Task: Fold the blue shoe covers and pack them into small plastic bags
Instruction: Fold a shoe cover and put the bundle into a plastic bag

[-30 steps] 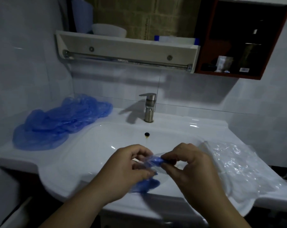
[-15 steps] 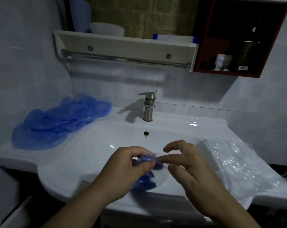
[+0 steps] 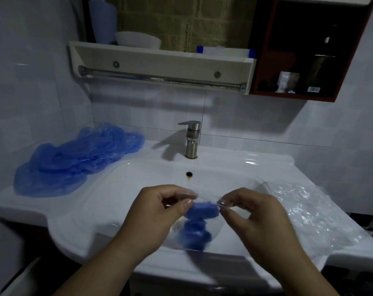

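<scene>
A folded blue cover hangs inside a small clear bag, held up over the front of a white sink. The bag is stretched between two hands by its top edge. The left hand pinches the top left corner between thumb and forefinger, and the right hand pinches the top right corner the same way. The other fingers of both hands are loosely curled and hold nothing else.

The cover sits low in the bag, below and between the two pinching grips, and neither hand touches it directly. It looks bunched rather than flat, though motion blur hides the folds. Whether the bag's mouth is closed cannot be told; the taut top edge suggests the person is closing it or pressing it shut.

This pack appears nearly finished: the cover is folded and inside, with at most the closing left. The wider job looks far from done. A heap of loose covers lies unfolded on the counter to the left, well apart from the hands. A pile of spare bags lies on the counter to the right, near the right hand. No finished packs can be made out. A steel tap stands behind the basin.
</scene>
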